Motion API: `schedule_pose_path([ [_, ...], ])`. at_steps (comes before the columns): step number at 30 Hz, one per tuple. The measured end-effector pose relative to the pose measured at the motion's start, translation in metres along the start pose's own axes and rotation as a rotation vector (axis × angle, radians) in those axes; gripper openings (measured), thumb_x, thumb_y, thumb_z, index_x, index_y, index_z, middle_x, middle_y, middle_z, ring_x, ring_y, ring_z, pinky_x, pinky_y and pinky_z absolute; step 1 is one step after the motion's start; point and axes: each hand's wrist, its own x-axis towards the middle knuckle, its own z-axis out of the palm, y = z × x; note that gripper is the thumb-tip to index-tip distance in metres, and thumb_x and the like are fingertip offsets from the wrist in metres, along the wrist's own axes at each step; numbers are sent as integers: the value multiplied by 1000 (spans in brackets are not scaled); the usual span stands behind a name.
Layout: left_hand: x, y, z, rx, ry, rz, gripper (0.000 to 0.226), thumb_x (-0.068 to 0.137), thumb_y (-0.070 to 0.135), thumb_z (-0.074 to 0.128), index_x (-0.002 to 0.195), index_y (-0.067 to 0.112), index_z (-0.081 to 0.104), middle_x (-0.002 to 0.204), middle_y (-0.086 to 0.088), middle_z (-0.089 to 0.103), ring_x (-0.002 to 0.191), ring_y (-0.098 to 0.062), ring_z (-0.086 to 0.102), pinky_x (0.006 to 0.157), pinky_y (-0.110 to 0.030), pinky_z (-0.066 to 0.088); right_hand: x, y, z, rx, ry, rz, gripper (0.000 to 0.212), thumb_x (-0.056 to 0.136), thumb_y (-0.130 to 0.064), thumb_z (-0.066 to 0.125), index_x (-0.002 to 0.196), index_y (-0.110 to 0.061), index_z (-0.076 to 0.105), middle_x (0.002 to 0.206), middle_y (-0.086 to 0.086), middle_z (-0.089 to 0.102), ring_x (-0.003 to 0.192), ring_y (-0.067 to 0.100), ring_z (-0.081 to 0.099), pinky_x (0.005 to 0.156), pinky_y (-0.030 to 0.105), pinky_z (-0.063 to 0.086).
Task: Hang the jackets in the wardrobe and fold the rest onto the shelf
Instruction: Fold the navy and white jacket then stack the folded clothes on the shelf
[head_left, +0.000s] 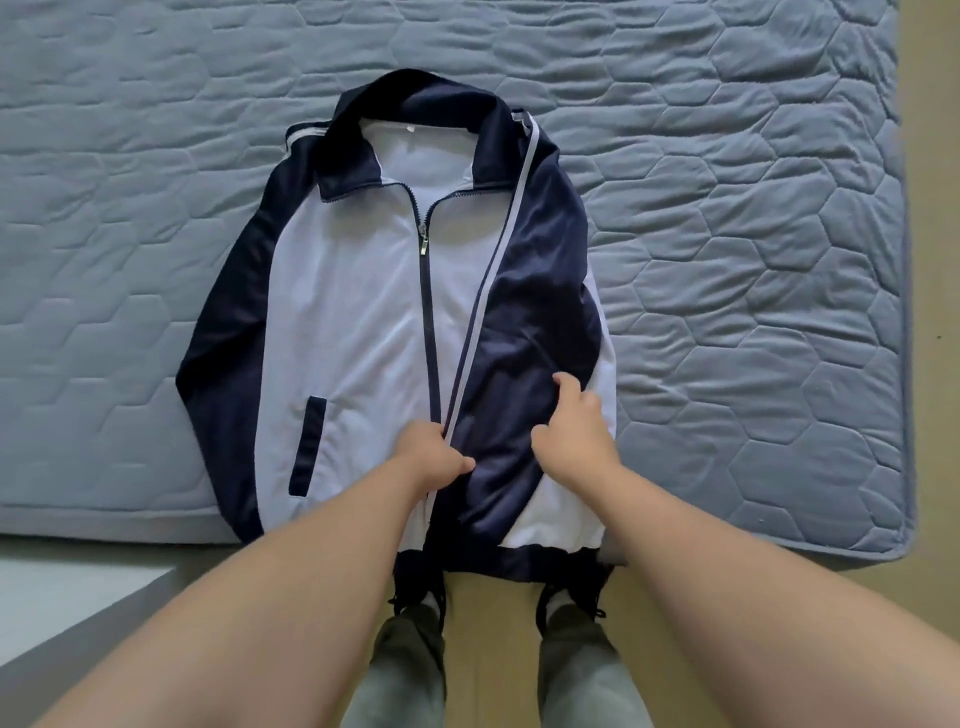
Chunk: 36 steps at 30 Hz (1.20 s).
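Note:
A navy and white zip-up jacket lies face up on the blue quilted mattress, collar at the far end, zipper closed almost to the top. Its right sleeve, navy with a white stripe, is folded diagonally across the front. My left hand pinches the lower end of that sleeve near the zipper. My right hand presses on the navy sleeve fabric with curled fingers. The jacket's hem hangs over the mattress edge in front of me.
The mattress edge runs along the bottom and right, with tan floor beyond. My legs and dark shoes stand at the edge. A grey and white surface sits at lower left.

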Motion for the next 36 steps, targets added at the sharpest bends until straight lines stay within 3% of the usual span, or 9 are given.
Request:
schedule_pose_path([
  [4,3,-27,-17,8,144,27,28,85,15,64,112,12,66,108,-10,71,99,-32,64,86,-36,53,20,-17,-3,58,237,35,63,90,-19,51,148,-25,29,144,7,33,99,24,47,80,33,35],
  [8,2,-51,-44,34,340,-80,20,84,11,49,103,15,55,109,-10,64,90,-32,55,74,-35,43,31,-31,-3,36,238,41,55,93,-19,47,146,-19,31,147,8,33,116,33,53,82,39,41],
  [13,9,-55,-63,82,499,-185,52,84,8,52,135,14,47,134,-11,51,116,-37,56,93,-42,47,37,-32,-1,-150,206,2,45,97,-22,48,140,-16,37,145,9,32,125,33,45,85,40,41],
  [16,15,-45,-70,186,522,-212,44,86,9,54,130,11,47,136,-12,50,121,-37,52,102,-47,43,43,-30,-6,-198,215,-30,53,94,-21,53,144,-18,35,147,7,30,130,32,39,86,40,40],
  [19,22,-37,-78,297,605,-157,34,86,6,53,119,14,54,129,-11,54,120,-34,50,101,-44,40,51,-30,-11,-271,248,-75,59,93,-21,56,147,-19,31,154,2,23,137,31,31,101,45,40],
  [23,34,-37,-90,368,664,-157,35,87,4,55,120,14,52,129,-10,53,121,-31,49,102,-42,37,70,-35,-18,-354,261,-155,72,94,-17,48,158,-23,17,167,-2,5,146,31,21,118,41,24],
  [27,41,-51,-94,348,653,-204,42,87,4,57,128,13,50,135,-12,50,125,-32,49,104,-44,36,88,-45,-31,-401,247,-193,68,92,-16,45,154,-28,20,167,-5,4,143,29,28,108,45,35],
  [31,44,-65,-98,319,664,-274,48,86,5,64,130,11,47,138,-14,49,125,-34,50,103,-46,39,99,-57,-45,-272,256,-56,59,88,-15,47,145,-23,30,163,-11,13,133,33,39,94,49,42],
  [36,43,-74,-107,273,658,-271,45,86,5,62,128,13,49,134,-14,50,123,-34,50,102,-46,38,94,-59,-43,-305,251,-23,59,90,-14,46,147,-18,33,166,-10,8,139,31,33,99,48,42],
])
